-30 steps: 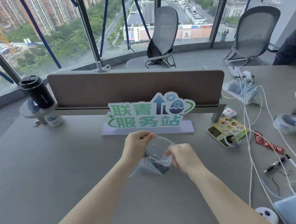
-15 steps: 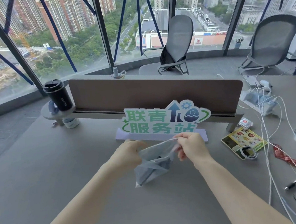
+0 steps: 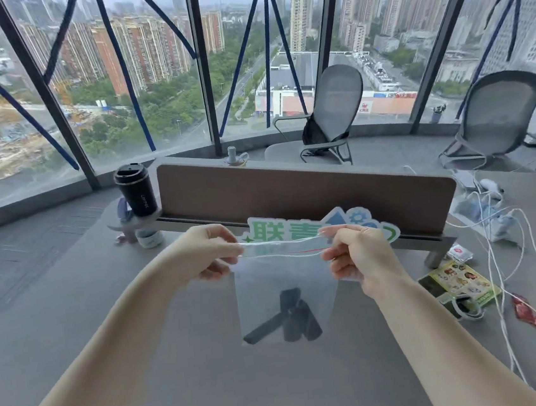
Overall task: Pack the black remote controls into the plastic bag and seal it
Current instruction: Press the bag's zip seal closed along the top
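One grey desk (image 3: 213, 390) with a brown divider panel (image 3: 292, 197), a black travel tumbler (image 3: 135, 190) on a small shelf at its left end, and a green-and-white sign (image 3: 283, 231) standing behind the hands. One clear plastic zip bag (image 3: 284, 277), held upright above the desk, top strip stretched level between left hand (image 3: 210, 251) and right hand (image 3: 358, 253), fingers of each pinched shut on a top corner. Several black remote controls (image 3: 289, 319), lying jumbled at the bag's bottom.

Remote controls (image 3: 285, 320) in plastic bag (image 3: 285, 287), above table (image 3: 213, 390).
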Demonstrator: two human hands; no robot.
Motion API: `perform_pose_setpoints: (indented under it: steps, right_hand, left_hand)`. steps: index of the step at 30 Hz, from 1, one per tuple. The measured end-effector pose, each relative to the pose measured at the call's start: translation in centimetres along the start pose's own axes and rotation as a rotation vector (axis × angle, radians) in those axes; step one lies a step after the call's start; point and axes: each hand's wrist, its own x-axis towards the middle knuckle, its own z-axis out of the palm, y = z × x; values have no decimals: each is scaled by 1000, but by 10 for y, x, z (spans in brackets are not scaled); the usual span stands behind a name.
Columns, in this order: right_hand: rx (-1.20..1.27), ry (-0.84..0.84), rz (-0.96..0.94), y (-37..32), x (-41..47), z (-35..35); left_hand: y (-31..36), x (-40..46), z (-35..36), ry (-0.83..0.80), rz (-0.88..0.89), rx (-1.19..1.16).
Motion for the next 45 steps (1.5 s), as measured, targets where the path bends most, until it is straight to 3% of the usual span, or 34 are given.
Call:
perform_pose_setpoints:
  steps: [5,11,15,18,22,34,45]
  right_hand:
    - [182,-98,9,-14,-11,9]
    - [227,-79,-85,-29,-19,13]
    - [-320,232,-580,-31,-23,7]
    - [-703,108,-804,-29,-31,28]
    - [-845,-33,-785,-16,-25,50]
    - [-692,-246,-684,-15,-28,79]
    - [-745,-240,-732,-25,-33,81]
  left_hand:
    - [-5,-11,-14,-77,155,-295]
    - [-10,-4,-6,223,370,-276]
    - [7,-5,8,312,544,-91]
    - [20,-8,21,284,543,52]
    - [22,-12,22,250,526,93]
    - [6,-29,-11,180,509,104]
    - [9,-26,-1,273,550,190]
